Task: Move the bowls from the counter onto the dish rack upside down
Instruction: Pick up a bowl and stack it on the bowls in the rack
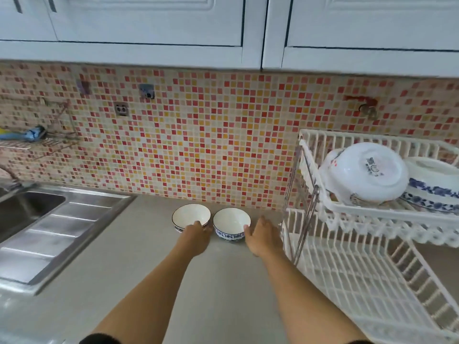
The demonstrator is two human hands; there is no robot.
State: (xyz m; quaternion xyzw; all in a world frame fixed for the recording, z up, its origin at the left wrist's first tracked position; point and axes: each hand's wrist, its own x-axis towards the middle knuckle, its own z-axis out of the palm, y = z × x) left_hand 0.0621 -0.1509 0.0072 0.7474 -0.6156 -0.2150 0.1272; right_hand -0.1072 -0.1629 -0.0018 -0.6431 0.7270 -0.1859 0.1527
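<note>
Two small bowls upright on the grey counter [154, 264], side by side near the mosaic-tile backsplash [198, 145]. Left bowl [190, 214], right bowl [229, 220]; rims almost touching.

Left hand [196, 235] at the left bowl's near rim, fingers over the edge; a closed grip cannot be confirmed. Right hand [262, 235] spread, fingertips touching the right bowl's side, holding nothing.

Risks, as I judge them: lifting both at once could knock the rims together. Glazed walls may slip during the flip. The white wire dish rack [347, 269] stands just right; its upper tier already holds inverted bowls, so space looks tight there.

Steel sink [29, 209] with drainboard to the left, white cabinets [149, 26] overhead.
</note>
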